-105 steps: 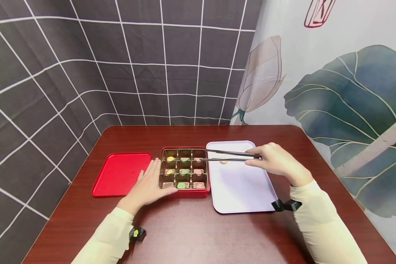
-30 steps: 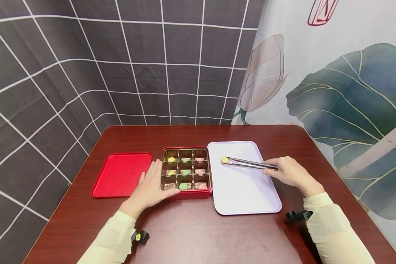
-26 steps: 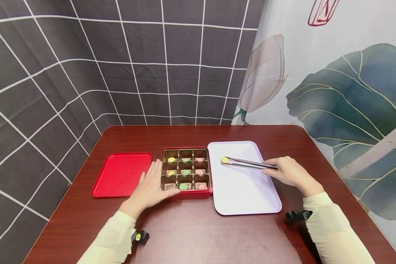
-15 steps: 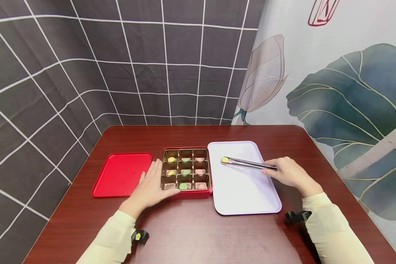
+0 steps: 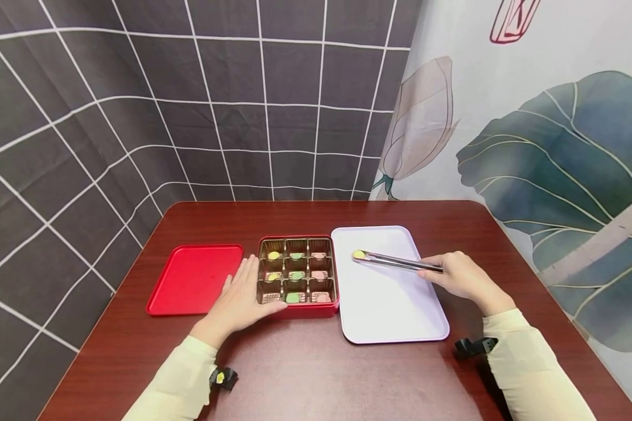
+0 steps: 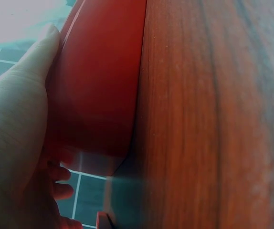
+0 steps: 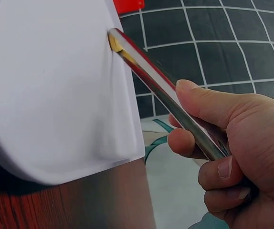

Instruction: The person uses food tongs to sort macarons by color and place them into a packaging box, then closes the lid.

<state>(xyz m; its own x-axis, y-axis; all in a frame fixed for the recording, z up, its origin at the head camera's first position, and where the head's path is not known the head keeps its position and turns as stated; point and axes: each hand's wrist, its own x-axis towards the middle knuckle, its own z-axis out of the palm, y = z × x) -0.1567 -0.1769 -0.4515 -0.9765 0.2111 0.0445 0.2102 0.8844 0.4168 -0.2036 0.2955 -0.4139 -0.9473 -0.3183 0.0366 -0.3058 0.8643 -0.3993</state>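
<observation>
My right hand (image 5: pixel 460 275) grips metal tongs (image 5: pixel 400 262) by their rear end, thumb on one arm and fingers curled round the other. The tong tips close round a small round yellow piece (image 5: pixel 359 255) at the upper left of the white tray (image 5: pixel 390 310). In the right wrist view the tongs (image 7: pixel 168 95) slant toward the tray's edge. My left hand (image 5: pixel 235 301) rests against the red box (image 5: pixel 305 311), fingers straight along its left side and thumb along its front. The gold nine-compartment insert holds yellow, green and pink pieces.
A flat red lid (image 5: pixel 195 279) lies left of the box on the brown wooden table (image 5: pixel 289 368). The white tray stands right beside the box. A dark grid-patterned cloth (image 5: pixel 289 128) hangs behind, with a leaf-patterned curtain (image 5: pixel 563 152) at the right.
From over the box's right column my right hand has drawn the tongs rightward to the tray, their tips now round the yellow piece. Over the last second hardly anything moves; the left hand stays put.
</observation>
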